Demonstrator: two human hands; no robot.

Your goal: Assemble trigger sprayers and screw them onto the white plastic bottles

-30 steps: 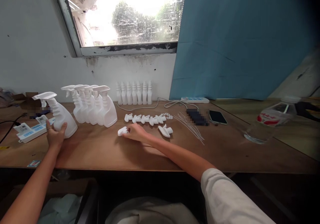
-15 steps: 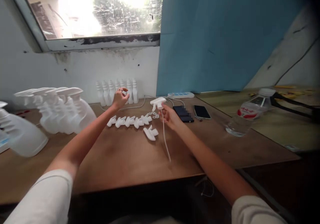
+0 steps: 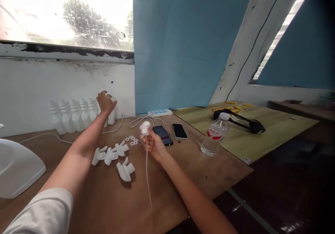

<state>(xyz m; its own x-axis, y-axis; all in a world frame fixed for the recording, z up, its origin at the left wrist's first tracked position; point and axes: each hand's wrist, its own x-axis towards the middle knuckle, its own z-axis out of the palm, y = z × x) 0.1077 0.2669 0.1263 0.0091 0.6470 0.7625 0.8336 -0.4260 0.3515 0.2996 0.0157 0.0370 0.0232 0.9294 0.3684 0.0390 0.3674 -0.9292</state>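
In the head view, my right hand [image 3: 154,145] is closed around a white trigger sprayer head [image 3: 144,127]. Its thin dip tube [image 3: 147,178] hangs down over the table. My left hand [image 3: 106,102] is raised at the right end of a row of small white ribbed-neck bottles [image 3: 75,117], fingers apart and curved. It partly covers the end bottle [image 3: 112,115]; whether it touches that bottle is hard to see. Several more sprayer heads [image 3: 110,155] lie left of my right hand, one [image 3: 125,169] nearer me. Small white rings [image 3: 132,140] lie behind them.
Two phones [image 3: 179,131] [image 3: 163,135] lie beyond my right hand, near a power strip [image 3: 160,112] with cables. A clear water bottle [image 3: 214,136] stands to the right, before a black strapped item [image 3: 253,125]. A large white bottle [image 3: 19,169] is at left.
My view has turned right. My left hand has moved to the right end of the small bottle row, fingers more spread. My right hand still holds the sprayer head, now turned differently.
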